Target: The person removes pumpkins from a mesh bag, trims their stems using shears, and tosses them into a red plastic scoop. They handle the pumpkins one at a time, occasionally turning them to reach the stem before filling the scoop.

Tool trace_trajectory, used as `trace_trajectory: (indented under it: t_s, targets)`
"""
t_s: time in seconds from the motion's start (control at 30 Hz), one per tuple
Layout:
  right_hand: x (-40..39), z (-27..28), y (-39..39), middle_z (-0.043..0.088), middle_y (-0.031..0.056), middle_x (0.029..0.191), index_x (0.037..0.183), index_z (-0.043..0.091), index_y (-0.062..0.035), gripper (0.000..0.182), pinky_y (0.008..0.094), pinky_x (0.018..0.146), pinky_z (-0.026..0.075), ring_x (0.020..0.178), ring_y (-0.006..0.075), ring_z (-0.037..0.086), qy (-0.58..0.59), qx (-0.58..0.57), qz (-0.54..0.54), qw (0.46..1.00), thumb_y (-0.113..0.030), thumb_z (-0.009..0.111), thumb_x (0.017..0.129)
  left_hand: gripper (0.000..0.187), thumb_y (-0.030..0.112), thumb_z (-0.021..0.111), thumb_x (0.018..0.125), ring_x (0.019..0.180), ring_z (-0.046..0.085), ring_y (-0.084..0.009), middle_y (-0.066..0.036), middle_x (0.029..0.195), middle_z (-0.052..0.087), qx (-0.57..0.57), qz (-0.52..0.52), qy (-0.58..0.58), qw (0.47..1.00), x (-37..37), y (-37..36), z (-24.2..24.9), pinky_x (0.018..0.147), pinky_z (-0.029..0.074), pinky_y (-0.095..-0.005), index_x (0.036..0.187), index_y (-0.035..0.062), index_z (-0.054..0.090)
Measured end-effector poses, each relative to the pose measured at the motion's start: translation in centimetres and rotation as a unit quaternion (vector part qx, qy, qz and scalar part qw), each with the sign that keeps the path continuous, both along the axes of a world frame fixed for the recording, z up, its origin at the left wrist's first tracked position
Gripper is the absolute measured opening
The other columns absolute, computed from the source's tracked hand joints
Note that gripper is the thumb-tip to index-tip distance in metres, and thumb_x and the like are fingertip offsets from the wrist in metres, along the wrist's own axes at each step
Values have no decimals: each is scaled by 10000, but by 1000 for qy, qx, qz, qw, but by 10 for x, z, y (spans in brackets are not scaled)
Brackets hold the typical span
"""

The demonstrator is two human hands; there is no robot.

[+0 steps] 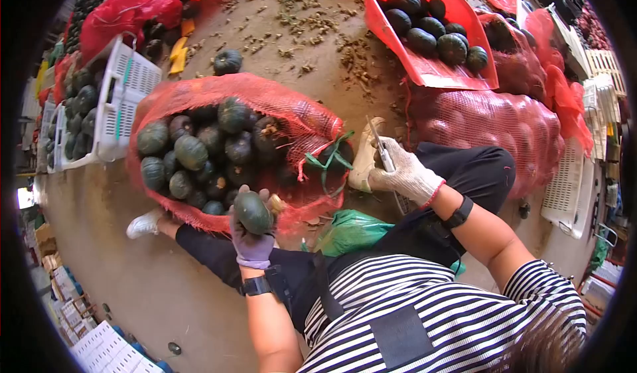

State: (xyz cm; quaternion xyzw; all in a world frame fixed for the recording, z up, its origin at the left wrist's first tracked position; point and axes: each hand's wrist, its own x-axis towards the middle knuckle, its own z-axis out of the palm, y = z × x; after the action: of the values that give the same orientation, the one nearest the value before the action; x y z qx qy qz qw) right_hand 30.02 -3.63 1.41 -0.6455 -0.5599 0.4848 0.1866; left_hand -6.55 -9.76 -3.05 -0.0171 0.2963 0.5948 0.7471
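Note:
My left hand (pixel 252 240), in a purple glove, cups a dark green pumpkin (pixel 253 212) from below, at the near edge of a red mesh sack. That sack (pixel 232 87) lies open on its side, full of similar pumpkins (pixel 191 152). Green ties (pixel 325 162) hang at its right end. A white knit glove covers my right hand (pixel 405 172), closed round a knife (pixel 385 155) whose slim blade points up and away. The hand is above my bent leg, close to my shoe (pixel 363 160).
A red scoop-shaped tub (pixel 431 74) holds several pumpkins at the upper right. Beside it lies a filled mesh sack (pixel 491 131). White crates (pixel 126 101) stand at left. A loose pumpkin (pixel 227 62) and scattered stem scraps (pixel 298 14) lie on the floor. A green bag (pixel 355 232) sits between my legs.

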Motion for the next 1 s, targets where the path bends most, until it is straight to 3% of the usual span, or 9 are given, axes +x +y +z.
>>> trace_trajectory:
  t_s: [0.23, 0.33, 0.4, 0.5, 0.63, 0.73, 0.77, 0.9, 1.0]
  targets:
    - [-38, 46, -22, 649, 181, 971, 1250, 545, -74, 465, 414, 815, 516, 929, 357, 658, 23, 73, 198, 977, -216, 701, 836, 803, 633, 633, 868, 1275, 502, -483, -228, 1389, 536, 48, -30, -317, 947, 59, 0, 8, 1058, 444, -611, 1456, 116, 458]
    - [-49, 36, -36, 618, 116, 958, 1215, 561, -55, 467, 380, 792, 511, 905, 261, 639, 66, 113, 181, 975, -257, 734, 831, 786, 609, 597, 892, 1232, 570, -342, -204, 1347, 583, 68, -46, -109, 991, 103, 11, 31, 1016, 497, -539, 1401, 17, 499]
    - [-53, 33, -38, 629, 79, 977, 1156, 575, -58, 397, 361, 762, 510, 890, 207, 640, 241, -103, 34, 965, -299, 708, 869, 764, 607, 532, 923, 1188, 602, -303, -188, 1325, 604, 47, -109, -55, 991, 116, 13, 25, 1031, 491, -492, 1377, -7, 514]
    - [-40, 29, -45, 670, 100, 1080, 1194, 592, -34, 391, 359, 806, 540, 932, 218, 653, 481, -433, -209, 733, -322, 651, 938, 675, 612, 413, 981, 1186, 597, -243, -94, 1283, 637, 24, -242, 42, 969, 144, 8, 6, 1030, 464, -414, 1329, 57, 577]
    - [-24, 5, -42, 630, 136, 1192, 1310, 554, -82, 465, 478, 1025, 464, 1054, 239, 605, 654, -228, -214, 688, -377, 620, 957, 820, 714, 391, 965, 1309, 487, -206, -57, 1428, 522, 125, -201, 240, 941, 171, 26, 29, 1060, 414, -389, 1494, 87, 408]
    - [15, 19, 9, 611, 112, 1102, 1235, 543, -41, 536, 413, 935, 511, 980, 222, 592, 773, -62, -313, 548, -290, 730, 799, 621, 465, 400, 1063, 1457, 302, -244, -62, 1606, 273, 69, -55, 341, 936, 133, 44, 8, 1115, 368, -393, 1586, 174, 234]
    - [32, 27, 30, 603, 91, 1015, 1162, 545, 2, 536, 393, 877, 543, 921, 198, 584, 878, -87, -303, 361, -279, 752, 755, 679, 496, 450, 1027, 1499, 227, -301, -121, 1634, 203, 15, -12, 344, 939, 102, 51, -33, 1169, 305, -422, 1587, 182, 230]
    - [58, 80, 66, 594, 100, 1008, 1159, 527, 24, 495, 436, 987, 466, 940, 231, 589, 810, 106, -246, 521, -299, 755, 862, 768, 517, 534, 957, 1536, 109, -317, -167, 1625, 191, -218, 77, 347, 909, 23, 63, -96, 1240, 128, -440, 1554, 119, 261]
    - [60, 84, 70, 610, 112, 1086, 1209, 534, -7, 508, 554, 1091, 404, 992, 270, 615, 756, 96, -204, 614, -366, 728, 907, 606, 406, 557, 958, 1412, 339, -261, -158, 1474, 429, -196, 73, 456, 865, 0, 75, -132, 1181, 253, -410, 1432, 45, 444]
